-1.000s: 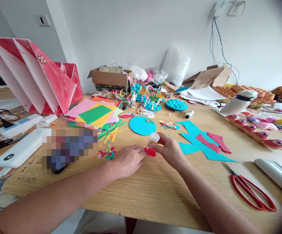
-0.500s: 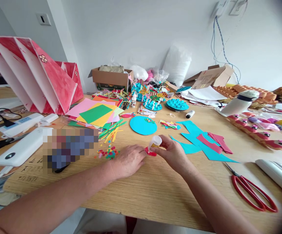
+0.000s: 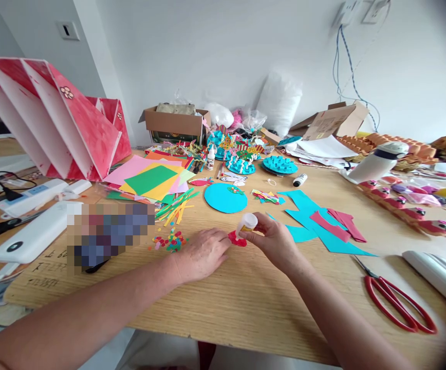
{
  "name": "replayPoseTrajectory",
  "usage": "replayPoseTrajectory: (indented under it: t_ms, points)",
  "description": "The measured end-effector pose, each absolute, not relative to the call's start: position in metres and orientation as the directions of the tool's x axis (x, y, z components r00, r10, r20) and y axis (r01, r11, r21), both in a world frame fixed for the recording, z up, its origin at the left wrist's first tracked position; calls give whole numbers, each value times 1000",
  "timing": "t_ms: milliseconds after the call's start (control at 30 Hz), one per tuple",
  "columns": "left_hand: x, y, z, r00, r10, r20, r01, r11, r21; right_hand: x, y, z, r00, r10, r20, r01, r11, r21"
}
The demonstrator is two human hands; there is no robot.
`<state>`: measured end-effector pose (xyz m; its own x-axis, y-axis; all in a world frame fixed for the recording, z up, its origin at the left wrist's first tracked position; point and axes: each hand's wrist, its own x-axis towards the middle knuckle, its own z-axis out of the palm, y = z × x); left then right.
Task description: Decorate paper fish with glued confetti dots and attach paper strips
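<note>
Head view: right fingers gripping a white bottle (image 3: 248, 223) over a small red piece (image 3: 240, 242).
The right hand (image 3: 272, 239) pinches the bottle between thumb and fingers, tilted nozzle-down; the red piece lies on the table (image 3: 223, 303) just below those fingertips, at the tips of the left hand (image 3: 203, 255), whose fingers are bent and lowered, though whether they grasp its edge I cannot tell. Colourful paper dots (image 3: 172, 240) lie left of the left fingers; a blue disc (image 3: 223, 200) sits beyond both.
</note>
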<state>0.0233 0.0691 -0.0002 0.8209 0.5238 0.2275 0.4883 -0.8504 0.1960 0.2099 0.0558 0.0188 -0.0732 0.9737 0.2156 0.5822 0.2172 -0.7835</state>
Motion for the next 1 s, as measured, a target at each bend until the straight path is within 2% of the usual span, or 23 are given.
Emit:
replayPoseTrajectory:
  t_ms: [233, 433, 700, 1000]
  points:
    - [24, 69, 1, 820, 520, 239, 488, -853, 183, 218, 63, 18, 6, 985, 172, 625, 131, -770]
    - [24, 68, 0, 821, 522, 229, 491, -852, 181, 223, 50, 22, -42, 987, 157, 615, 149, -774]
    - [24, 68, 3, 820, 525, 228, 500, -851, 161, 223, 63, 17, 2, 985, 172, 584, 138, -800]
    - [25, 68, 1, 819, 529, 223, 505, -849, 155, 224, 67, 16, 25, 981, 193, 628, 135, -767]
